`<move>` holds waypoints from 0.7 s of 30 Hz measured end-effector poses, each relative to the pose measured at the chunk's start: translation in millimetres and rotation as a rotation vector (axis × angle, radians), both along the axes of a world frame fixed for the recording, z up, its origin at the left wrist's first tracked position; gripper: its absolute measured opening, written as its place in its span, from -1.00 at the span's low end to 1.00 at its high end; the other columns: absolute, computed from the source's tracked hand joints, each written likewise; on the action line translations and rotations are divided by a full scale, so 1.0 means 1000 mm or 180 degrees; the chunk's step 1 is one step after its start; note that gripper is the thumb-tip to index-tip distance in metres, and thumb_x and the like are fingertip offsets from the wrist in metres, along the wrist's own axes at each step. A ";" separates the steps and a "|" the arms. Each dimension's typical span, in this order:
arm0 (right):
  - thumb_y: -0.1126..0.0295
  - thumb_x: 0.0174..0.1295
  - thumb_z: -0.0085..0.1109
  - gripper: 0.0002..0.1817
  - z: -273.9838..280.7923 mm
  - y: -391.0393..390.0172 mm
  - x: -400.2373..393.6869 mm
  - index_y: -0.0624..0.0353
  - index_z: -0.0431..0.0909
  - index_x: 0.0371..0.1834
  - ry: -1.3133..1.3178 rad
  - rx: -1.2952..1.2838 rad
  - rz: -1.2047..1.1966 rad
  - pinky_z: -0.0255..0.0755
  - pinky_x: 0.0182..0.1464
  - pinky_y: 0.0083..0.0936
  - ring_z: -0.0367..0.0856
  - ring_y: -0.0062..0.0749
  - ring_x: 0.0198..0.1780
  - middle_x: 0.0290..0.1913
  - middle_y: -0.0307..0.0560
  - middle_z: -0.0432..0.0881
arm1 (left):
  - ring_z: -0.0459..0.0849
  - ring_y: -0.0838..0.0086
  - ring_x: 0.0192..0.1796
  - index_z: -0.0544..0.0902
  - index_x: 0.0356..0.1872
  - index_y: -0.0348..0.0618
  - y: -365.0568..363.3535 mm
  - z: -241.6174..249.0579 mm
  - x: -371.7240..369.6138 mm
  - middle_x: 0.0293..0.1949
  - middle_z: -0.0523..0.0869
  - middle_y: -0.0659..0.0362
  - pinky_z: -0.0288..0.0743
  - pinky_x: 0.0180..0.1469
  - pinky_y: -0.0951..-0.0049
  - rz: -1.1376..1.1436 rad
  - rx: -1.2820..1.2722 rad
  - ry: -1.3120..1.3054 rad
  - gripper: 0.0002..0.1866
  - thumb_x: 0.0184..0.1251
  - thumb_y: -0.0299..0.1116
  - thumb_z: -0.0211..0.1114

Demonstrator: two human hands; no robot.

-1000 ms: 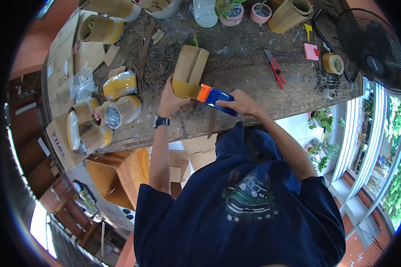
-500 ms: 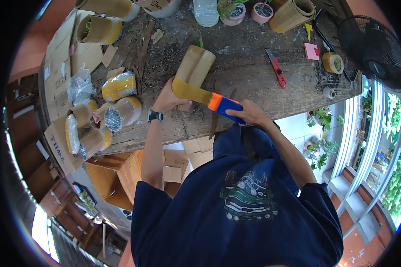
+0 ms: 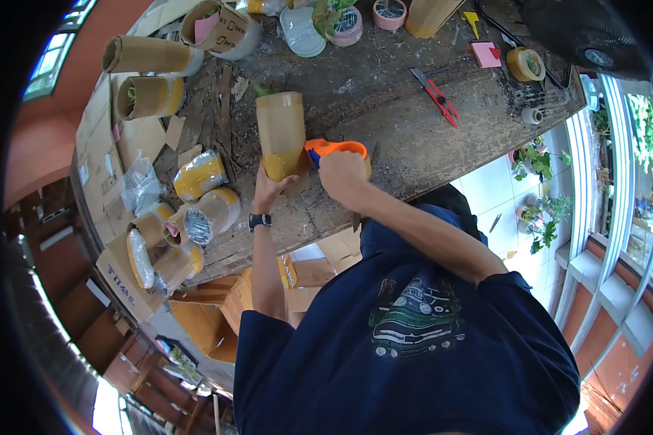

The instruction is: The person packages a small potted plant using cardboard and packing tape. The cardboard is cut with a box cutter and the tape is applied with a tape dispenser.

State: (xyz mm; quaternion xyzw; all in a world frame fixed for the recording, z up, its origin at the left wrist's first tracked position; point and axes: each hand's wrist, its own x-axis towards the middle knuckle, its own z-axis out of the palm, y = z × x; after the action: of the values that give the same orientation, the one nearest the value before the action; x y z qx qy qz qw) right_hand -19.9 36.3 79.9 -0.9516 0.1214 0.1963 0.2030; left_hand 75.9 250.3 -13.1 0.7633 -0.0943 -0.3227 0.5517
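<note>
A cardboard tube [image 3: 281, 119] with yellow tape round its lower part stands over the wooden table, a bit of green leaf showing past its top end. My left hand [image 3: 270, 187], a dark watch on its wrist, is wrapped round the tube's lower end. Against the tube's right side is an orange and blue tape dispenser [image 3: 335, 147] with a roll of yellow tape partly visible. My right hand [image 3: 343, 176] is closed on the dispenser, its back hiding the handle.
Wrapped tubes and bundles [image 3: 200, 176] lie on the table [image 3: 384, 130] at left. Red-handled cutters [image 3: 440, 100], pink notes [image 3: 485, 54] and a tape roll [image 3: 525, 64] lie at right, near a black fan [image 3: 598, 36]. Pots [image 3: 345, 27] stand at the back.
The tube has turned more upright in my left hand. The dispenser has moved from its lower right up against its side, and the stretched strip of tape between them no longer shows.
</note>
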 end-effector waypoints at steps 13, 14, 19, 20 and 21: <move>0.23 0.32 0.20 -0.69 -0.056 -0.164 -0.072 0.28 0.46 -0.11 -0.0795 -0.0156 0.0002 0.42 -0.01 -0.15 0.67 0.02 -0.11 -0.20 0.13 0.68 | 0.56 0.30 0.26 0.24 0.38 -0.19 -0.056 0.034 -0.124 0.26 0.50 0.05 0.50 0.28 0.25 0.1270 -0.0699 -0.0981 0.09 -0.24 -0.36 0.75; 0.28 0.29 0.22 -0.70 -0.061 -0.170 -0.077 0.29 0.46 -0.09 -0.0873 -0.0064 0.0019 0.43 0.02 -0.14 0.66 0.04 -0.07 -0.17 0.13 0.67 | 0.57 0.31 0.25 0.25 0.38 -0.19 -0.063 0.027 -0.134 0.27 0.51 0.05 0.50 0.28 0.25 0.0944 -0.0469 -0.1022 0.08 -0.23 -0.36 0.75; 0.51 0.17 0.28 -0.64 -0.027 -0.178 -0.093 0.27 0.50 0.05 -0.1863 0.0464 -0.0194 0.48 0.13 -0.17 0.60 0.09 0.07 -0.03 0.11 0.62 | 0.62 0.35 0.23 0.31 0.36 -0.23 -0.131 0.001 -0.174 0.29 0.56 0.03 0.51 0.30 0.24 -0.0148 0.0418 -0.1769 0.02 -0.21 -0.37 0.74; 0.54 0.15 0.29 -0.63 -0.015 -0.182 -0.091 0.26 0.52 0.05 -0.2044 0.0668 -0.0295 0.48 0.13 -0.17 0.60 0.08 0.07 -0.03 0.09 0.62 | 0.62 0.34 0.23 0.30 0.36 -0.23 -0.152 0.003 -0.179 0.28 0.56 0.03 0.51 0.30 0.24 0.0175 -0.0187 -0.1055 0.04 -0.21 -0.35 0.74; 0.57 0.13 0.29 -0.62 -0.003 -0.187 -0.088 0.24 0.54 0.05 -0.2219 0.0876 -0.0398 0.49 0.14 -0.18 0.60 0.06 0.06 -0.02 0.08 0.62 | 0.62 0.32 0.23 0.29 0.37 -0.23 -0.175 0.014 -0.180 0.27 0.56 0.03 0.51 0.31 0.24 0.0480 -0.0794 -0.0333 0.05 -0.21 -0.33 0.75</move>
State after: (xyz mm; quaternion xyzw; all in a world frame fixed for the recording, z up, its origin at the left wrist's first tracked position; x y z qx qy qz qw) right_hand -108.2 -150.6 76.6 -0.9158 0.0754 -0.1376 0.3697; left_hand -104.1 75.3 1.1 0.7095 -0.1046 -0.2259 0.6592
